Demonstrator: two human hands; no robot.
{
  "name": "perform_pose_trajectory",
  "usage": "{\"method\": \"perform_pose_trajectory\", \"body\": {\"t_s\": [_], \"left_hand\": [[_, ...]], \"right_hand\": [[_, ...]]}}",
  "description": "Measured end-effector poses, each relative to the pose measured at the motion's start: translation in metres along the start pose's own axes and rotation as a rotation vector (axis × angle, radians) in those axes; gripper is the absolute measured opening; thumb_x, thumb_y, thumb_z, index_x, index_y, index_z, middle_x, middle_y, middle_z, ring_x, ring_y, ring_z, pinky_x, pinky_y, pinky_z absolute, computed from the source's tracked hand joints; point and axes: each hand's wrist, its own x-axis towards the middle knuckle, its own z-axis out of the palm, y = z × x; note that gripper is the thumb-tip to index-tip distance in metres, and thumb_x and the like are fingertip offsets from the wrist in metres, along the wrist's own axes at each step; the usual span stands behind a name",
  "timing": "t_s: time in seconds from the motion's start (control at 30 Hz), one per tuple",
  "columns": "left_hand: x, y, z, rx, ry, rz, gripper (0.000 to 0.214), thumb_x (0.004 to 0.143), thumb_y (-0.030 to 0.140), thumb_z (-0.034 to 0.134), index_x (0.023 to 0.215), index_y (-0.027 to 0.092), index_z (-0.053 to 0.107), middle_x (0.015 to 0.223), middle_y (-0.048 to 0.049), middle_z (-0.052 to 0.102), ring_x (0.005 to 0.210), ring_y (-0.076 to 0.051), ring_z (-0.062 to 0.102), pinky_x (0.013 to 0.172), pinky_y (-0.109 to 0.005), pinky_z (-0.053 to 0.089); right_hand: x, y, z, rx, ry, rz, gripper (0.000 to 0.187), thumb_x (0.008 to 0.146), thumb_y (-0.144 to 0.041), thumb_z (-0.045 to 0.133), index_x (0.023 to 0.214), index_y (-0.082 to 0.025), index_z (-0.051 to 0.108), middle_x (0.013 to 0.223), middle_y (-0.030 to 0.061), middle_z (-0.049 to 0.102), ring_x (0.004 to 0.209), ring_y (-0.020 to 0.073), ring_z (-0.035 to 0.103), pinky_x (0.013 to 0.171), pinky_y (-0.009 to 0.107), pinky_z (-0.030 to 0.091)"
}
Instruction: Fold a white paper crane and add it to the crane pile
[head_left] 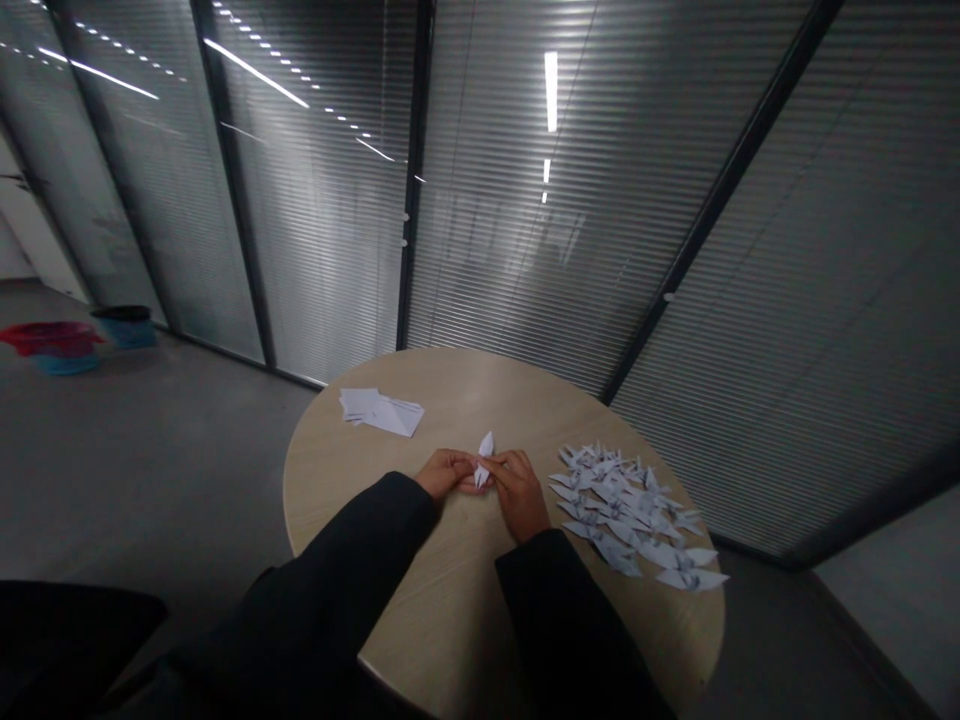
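Observation:
A small piece of folded white paper (486, 444) with pointed ends is held between my two hands over the middle of the round table. My left hand (448, 473) pinches it from the left, some fingers passing beneath it. From the right, my right hand (519, 492) has its fingertips closed on the paper's middle. Narrow points of the paper show below the fingers, and one broader point sticks up above them. To the right lies a spread of many folded paper cranes (622, 505). Flat white paper sheets (382, 411) lie in a loose pile to the left.
The round wooden table (472, 375) stands close to a glass partition (517, 270) with blinds behind it. Two bins, one with a red liner (51, 340) and one with a black liner (124, 314), stand on the floor at far left. A dark chair-like shape (75, 640) is at lower left.

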Motion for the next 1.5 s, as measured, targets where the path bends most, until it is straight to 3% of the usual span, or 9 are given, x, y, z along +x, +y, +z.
{"method": "perform_pose_trajectory", "body": {"t_s": [0.63, 0.83, 1.03, 1.2, 1.33, 1.4, 1.5], "left_hand": [[0.004, -0.004, 0.002, -0.183, 0.097, 0.028, 0.008, 0.073, 0.009, 0.067, 0.079, 0.006, 0.071, 0.071, -0.0083, 0.072, 0.062, -0.014, 0.066, 0.067, -0.025, 0.054], [0.0, 0.004, 0.007, -0.273, 0.136, -0.002, 0.012, 0.079, 0.001, 0.057, 0.079, 0.004, 0.069, 0.072, -0.0108, 0.071, 0.06, -0.012, 0.065, 0.064, -0.022, 0.054], [-0.002, 0.008, 0.007, -0.314, 0.061, -0.012, 0.01, 0.076, 0.004, 0.063, 0.084, 0.003, 0.069, 0.085, -0.014, 0.071, 0.076, -0.015, 0.068, 0.079, -0.025, 0.054], [-0.002, 0.003, 0.003, -0.262, -0.07, 0.072, 0.038, 0.059, 0.01, 0.081, 0.095, 0.005, 0.069, 0.092, -0.0119, 0.071, 0.085, -0.016, 0.067, 0.089, -0.026, 0.048], [0.001, -0.001, 0.001, -0.219, -0.094, 0.098, 0.046, 0.053, 0.012, 0.085, 0.095, 0.006, 0.069, 0.086, -0.0103, 0.072, 0.081, -0.015, 0.067, 0.088, -0.026, 0.047], [0.003, -0.001, 0.0, -0.199, -0.099, 0.11, 0.048, 0.051, 0.013, 0.086, 0.095, 0.006, 0.068, 0.084, -0.0097, 0.073, 0.079, -0.015, 0.068, 0.086, -0.026, 0.048], [0.004, -0.002, -0.002, -0.167, -0.116, 0.129, 0.048, 0.051, 0.016, 0.086, 0.094, 0.007, 0.066, 0.087, -0.0108, 0.073, 0.083, -0.017, 0.068, 0.085, -0.028, 0.049]], "right_hand": [[-0.001, -0.011, 0.014, -0.393, -0.1, -0.108, 0.034, 0.09, -0.008, 0.045, 0.119, -0.017, 0.06, 0.103, 0.0135, 0.06, 0.099, 0.0263, 0.05, 0.085, 0.041, 0.049], [-0.001, -0.014, 0.02, -0.447, -0.099, -0.093, 0.036, 0.089, -0.008, 0.044, 0.122, -0.014, 0.058, 0.106, 0.0166, 0.059, 0.101, 0.0278, 0.048, 0.087, 0.043, 0.048], [-0.002, -0.006, 0.022, -0.328, -0.073, -0.06, 0.043, 0.088, -0.004, 0.039, 0.125, -0.017, 0.056, 0.109, 0.0161, 0.058, 0.106, 0.0273, 0.048, 0.09, 0.044, 0.048], [-0.004, -0.007, 0.021, -0.151, 0.005, 0.013, 0.055, 0.082, 0.003, 0.033, 0.129, -0.019, 0.054, 0.111, 0.0142, 0.055, 0.108, 0.0246, 0.048, 0.093, 0.043, 0.046], [-0.004, -0.008, 0.016, 0.035, 0.091, 0.089, 0.053, 0.082, -0.001, 0.033, 0.122, -0.024, 0.06, 0.108, 0.0106, 0.057, 0.107, 0.0227, 0.049, 0.095, 0.043, 0.044], [-0.002, -0.007, 0.012, 0.139, 0.146, 0.165, 0.047, 0.085, -0.006, 0.035, 0.117, -0.025, 0.063, 0.105, 0.0088, 0.058, 0.105, 0.0218, 0.051, 0.094, 0.043, 0.044], [0.0, -0.005, 0.009, 0.29, 0.272, 0.39, 0.038, 0.087, -0.022, 0.045, 0.122, -0.023, 0.058, 0.103, 0.0072, 0.06, 0.101, 0.0213, 0.055, 0.095, 0.042, 0.042]]}}
